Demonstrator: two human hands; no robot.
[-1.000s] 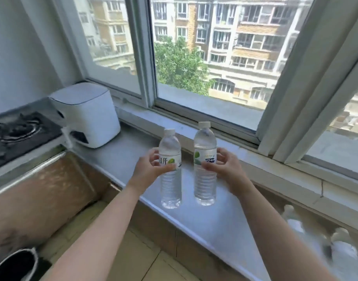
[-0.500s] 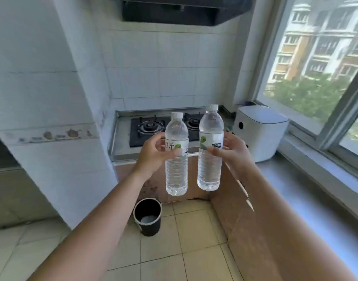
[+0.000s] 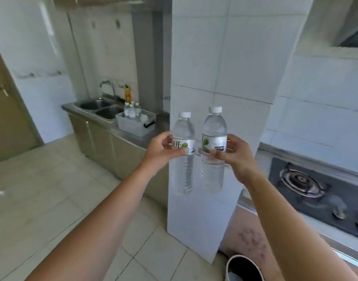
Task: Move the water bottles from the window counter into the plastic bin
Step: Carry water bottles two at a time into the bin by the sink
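While the left hand (image 3: 164,148) wraps one clear ribbed water bottle (image 3: 183,153) at its label, the right hand (image 3: 236,154) clasps a second bottle (image 3: 213,149), both upright in mid-air before a white tiled pillar (image 3: 220,67). Beyond, a translucent plastic bin (image 3: 133,123) holding bottles sits on the steel counter beside the sink (image 3: 99,107). Half a second ago the window was in sight; now the stove (image 3: 316,187) lies right.

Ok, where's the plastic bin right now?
In the head view, the plastic bin sits left of centre on the steel counter, just right of the double sink, with bottles already standing inside.
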